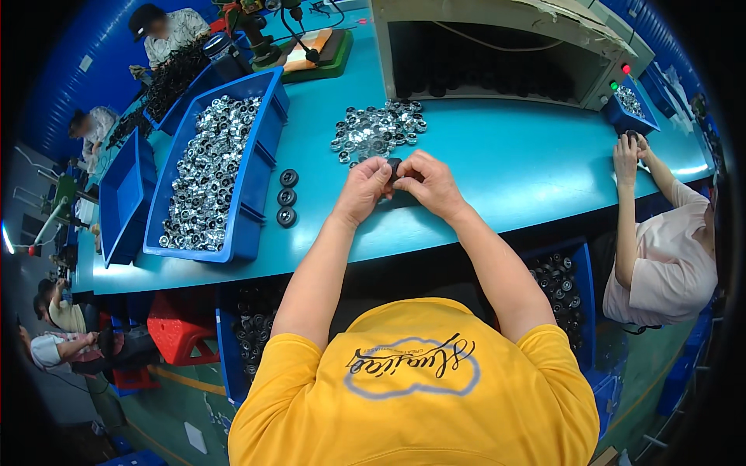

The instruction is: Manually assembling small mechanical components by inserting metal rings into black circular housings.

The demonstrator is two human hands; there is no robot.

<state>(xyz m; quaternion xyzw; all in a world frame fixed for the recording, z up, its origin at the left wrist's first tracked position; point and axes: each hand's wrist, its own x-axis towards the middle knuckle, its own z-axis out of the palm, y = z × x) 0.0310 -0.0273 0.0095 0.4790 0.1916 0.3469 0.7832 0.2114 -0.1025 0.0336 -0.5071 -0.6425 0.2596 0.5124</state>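
Centrally, over the near edge of the bench [326, 233]: both hands drawn together, fingers and thumbs curled inward. Left hand [362, 191] pinching a small black wheel [394, 166] from one side; right hand [432, 186] gripping it from the other, wheel partly hidden by the fingers. Just beyond, a loose spread of shiny silver wheel hubs [373, 132] on the turquoise top. To the left, three finished-looking dark wheels [287, 197] in a row, near a long blue bin [266, 159] heaped with silver hubs; blue tray [124, 202] tilted beside it. Far side: pale metal cabinet [579, 31] with a dark opening. Right: co-worker [668, 264], hands raised near a small blue bin [622, 123]. Below the bench, blue crate [588, 287] of dark wheels; red stool [172, 326] lower left
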